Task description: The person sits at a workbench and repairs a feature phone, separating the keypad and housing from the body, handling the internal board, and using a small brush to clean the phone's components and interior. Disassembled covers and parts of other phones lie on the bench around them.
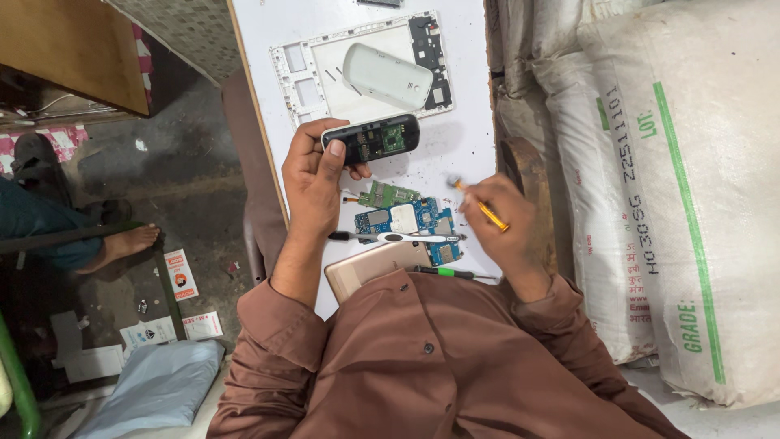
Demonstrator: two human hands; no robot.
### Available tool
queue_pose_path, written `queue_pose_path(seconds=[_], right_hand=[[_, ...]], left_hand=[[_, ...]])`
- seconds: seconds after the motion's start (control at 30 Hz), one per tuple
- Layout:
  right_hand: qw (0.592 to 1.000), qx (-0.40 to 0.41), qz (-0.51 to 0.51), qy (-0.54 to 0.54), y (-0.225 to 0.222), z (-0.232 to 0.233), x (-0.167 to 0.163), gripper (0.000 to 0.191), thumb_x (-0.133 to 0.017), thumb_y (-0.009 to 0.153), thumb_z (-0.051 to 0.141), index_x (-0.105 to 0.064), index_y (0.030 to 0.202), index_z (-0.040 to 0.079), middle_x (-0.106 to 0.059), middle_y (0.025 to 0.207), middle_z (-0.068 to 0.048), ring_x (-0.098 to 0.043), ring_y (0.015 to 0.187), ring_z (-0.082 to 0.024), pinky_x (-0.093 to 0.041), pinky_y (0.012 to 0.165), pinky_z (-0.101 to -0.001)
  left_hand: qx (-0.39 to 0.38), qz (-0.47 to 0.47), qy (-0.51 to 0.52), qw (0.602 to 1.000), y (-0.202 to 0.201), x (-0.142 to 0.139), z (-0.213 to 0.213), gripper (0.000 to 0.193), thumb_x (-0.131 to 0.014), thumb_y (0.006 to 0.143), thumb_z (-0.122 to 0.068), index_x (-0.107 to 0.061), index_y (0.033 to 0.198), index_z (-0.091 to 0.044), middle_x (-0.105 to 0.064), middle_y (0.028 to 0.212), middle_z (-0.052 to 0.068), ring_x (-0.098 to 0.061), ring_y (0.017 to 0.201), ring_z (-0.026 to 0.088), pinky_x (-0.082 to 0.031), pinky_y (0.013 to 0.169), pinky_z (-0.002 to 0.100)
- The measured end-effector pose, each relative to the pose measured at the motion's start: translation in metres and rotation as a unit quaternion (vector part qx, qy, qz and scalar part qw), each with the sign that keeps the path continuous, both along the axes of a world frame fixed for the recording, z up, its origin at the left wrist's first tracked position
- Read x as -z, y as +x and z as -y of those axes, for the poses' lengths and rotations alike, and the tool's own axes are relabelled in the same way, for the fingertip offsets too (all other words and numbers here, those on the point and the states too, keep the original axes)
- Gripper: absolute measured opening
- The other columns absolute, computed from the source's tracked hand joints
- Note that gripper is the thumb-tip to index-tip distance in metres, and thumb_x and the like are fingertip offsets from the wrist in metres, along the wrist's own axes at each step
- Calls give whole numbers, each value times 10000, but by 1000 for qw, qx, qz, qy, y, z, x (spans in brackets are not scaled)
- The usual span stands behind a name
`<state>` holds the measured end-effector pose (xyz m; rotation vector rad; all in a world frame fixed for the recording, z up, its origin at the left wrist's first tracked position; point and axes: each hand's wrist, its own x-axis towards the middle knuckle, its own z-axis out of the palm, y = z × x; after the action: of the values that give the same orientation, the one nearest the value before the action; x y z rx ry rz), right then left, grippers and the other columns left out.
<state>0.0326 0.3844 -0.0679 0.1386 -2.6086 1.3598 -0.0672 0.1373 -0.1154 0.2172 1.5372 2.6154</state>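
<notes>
To your right, big white woven sacks [650, 162] with green stripes are stacked against the edge of the white table [471, 138], and they are the largest things around you. On the table's far part lies a white tablet frame [301, 77], flat, with a white rounded back cover [387, 75] resting on top of it. Nearer to you, a gold-coloured phone [370, 267] lies flat at the table's near edge, just above your brown shirt. Your left hand [313, 183] is closed around an opened black phone [372, 138], thumb pressed on its lower left end, holding it lifted just over the table with its bare inner side facing up, right below the tablet frame. Your right hand [500, 219] is closed in a pinch on an orange-handled screwdriver [479, 205], whose tip points up and left, well apart from the black phone. Between your hands, a blue circuit board [410, 221] lies on the table, with a smaller green circuit board [388, 194] just above it. A white toothbrush [406, 237] lies across the blue board. Closest to you, a green-handled screwdriver [451, 273] lies beside the gold phone.
</notes>
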Motion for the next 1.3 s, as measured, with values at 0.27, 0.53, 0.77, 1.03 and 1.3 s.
queue_pose_path(seconds=[0.27,0.53,0.77,1.03,1.3], right_hand=[[1000,17,-3,-10,-3,-1,1,58,-693,946,-12,-702,1003,-3,-653,885,-89,-645,788,-166,-507,712,-307],[997,-7,-64,44,-4,1,-2,129,-729,880,-13,-694,1002,5,-653,901,-100,-620,826,-233,-487,752,-341],[994,-33,-83,57,-4,-3,-6,174,-756,834,-33,-712,993,20,-650,894,-85,-593,872,-239,-469,795,-363],[993,17,-104,62,-8,-2,-5,172,-742,864,-41,-682,1009,29,-669,984,-81,-617,985,-258,-484,896,-352],[990,27,-97,97,-7,-3,-3,182,-746,839,-28,-697,995,49,-669,974,-65,-619,999,-256,-435,938,-368]], left_hand=[[-2,-9,-15,1000,0,-1,-1,267,-605,1100,-188,-558,1263,18,-700,935,112,-674,777,146,-541,709,264],[-11,0,-28,1000,1,-2,-2,253,-597,1097,-164,-561,1260,25,-699,939,110,-670,770,144,-542,716,263],[-5,11,-15,1000,2,-2,-1,274,-607,1092,-175,-558,1269,28,-697,941,120,-673,770,154,-544,725,276],[-1,16,-11,1000,1,-4,-2,288,-621,1086,-190,-559,1263,29,-696,944,121,-678,771,160,-550,724,280],[-1,15,-9,1000,1,-5,-2,283,-619,1087,-184,-563,1266,28,-702,953,118,-676,779,153,-545,727,269]])
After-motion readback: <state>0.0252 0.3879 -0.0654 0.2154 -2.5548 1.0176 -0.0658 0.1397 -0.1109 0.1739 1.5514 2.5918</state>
